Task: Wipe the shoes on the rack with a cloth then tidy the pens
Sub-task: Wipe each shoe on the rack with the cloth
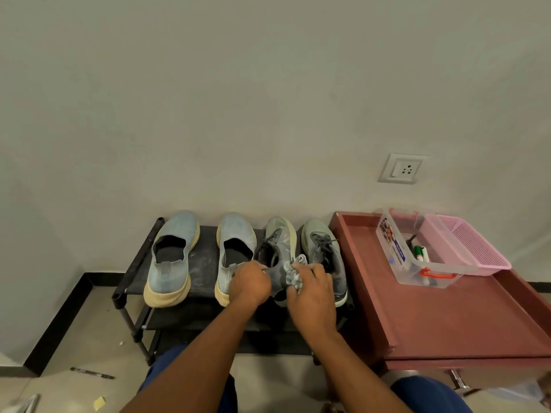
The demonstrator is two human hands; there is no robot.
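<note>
Wiping the grey laced shoe (278, 257), third from left on the rack (202, 263), long axis running away from me. My left hand (250, 283) grips its heel; my right hand (311, 289) bunches the cloth (295, 271) against its near side. Pens (420, 253) wait in the clear box (399, 263), right.

Wall socket (403, 168); pink basket (474, 248) on red table (447, 317).

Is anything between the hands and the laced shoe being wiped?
Nothing visible. The left hand holds the heel of the grey laced sneaker directly, and the right hand presses the bunched grey cloth against it on the black shoe rack.
</note>
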